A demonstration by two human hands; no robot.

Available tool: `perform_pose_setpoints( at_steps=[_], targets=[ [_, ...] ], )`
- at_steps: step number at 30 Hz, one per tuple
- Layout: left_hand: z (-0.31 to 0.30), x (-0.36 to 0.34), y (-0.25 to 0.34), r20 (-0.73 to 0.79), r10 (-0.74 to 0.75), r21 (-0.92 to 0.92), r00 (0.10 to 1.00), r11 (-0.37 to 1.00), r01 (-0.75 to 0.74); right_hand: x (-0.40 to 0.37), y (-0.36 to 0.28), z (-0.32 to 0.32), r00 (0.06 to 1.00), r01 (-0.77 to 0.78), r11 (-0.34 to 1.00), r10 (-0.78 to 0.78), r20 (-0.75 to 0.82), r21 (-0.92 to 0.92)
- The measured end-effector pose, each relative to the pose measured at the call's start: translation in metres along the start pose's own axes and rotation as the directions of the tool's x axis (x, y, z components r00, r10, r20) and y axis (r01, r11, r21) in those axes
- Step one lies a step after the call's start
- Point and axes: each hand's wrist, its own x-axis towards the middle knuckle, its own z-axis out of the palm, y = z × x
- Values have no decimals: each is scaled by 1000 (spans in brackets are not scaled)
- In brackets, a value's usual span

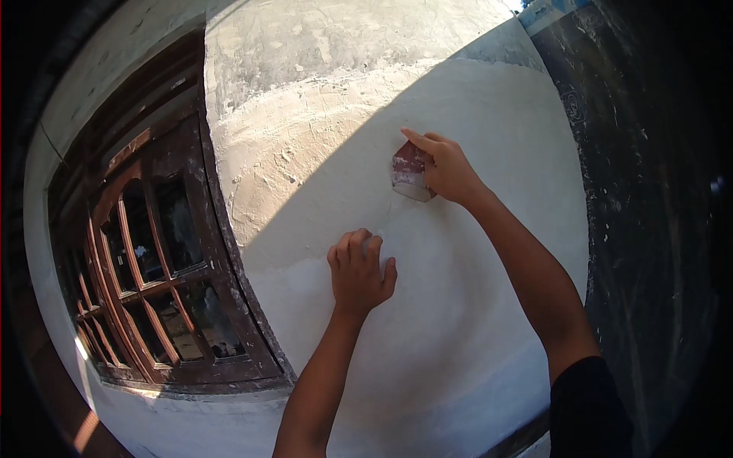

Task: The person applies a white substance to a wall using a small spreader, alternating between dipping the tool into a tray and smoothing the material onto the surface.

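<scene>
My right hand [447, 164] holds a dark red piece of sandpaper [410, 169], smeared with white dust, against the plastered wall [489, 252]. Its index finger points up and left over the top of the piece. Lower and to the left, my left hand [359, 271] is at the wall with its fingers bent and apart and the thumb out to the side. Nothing shows in it, though its palm side is hidden. Around both hands the plaster is smooth and whitish, with faint greyish streaks below.
A brown wooden window [164, 267] with several glass panes is on the left. Rough plaster catches sunlight at the upper left, divided from the shade by a diagonal line. A dark surface [641, 229] stands to the right, beyond the wall's edge.
</scene>
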Motion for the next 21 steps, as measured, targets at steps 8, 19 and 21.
perform_pose_setpoints(
  at_steps=[8, 19, 21],
  targets=[
    [-1, -1, 2, 9, 2, 11, 1000, 1000, -2, -15, -3, 17, 959, -82, 993, 102, -266, 83],
    [3, -2, -1, 27, 11, 57, 1000, 998, -12, -30, 14, 3, 720, -380, 921, 349, -600, 79],
    [2, 1, 0, 29, 14, 53, 999, 998, -16, -28, -5, 1, 729, -246, 952, 304, -613, 181]
  ],
)
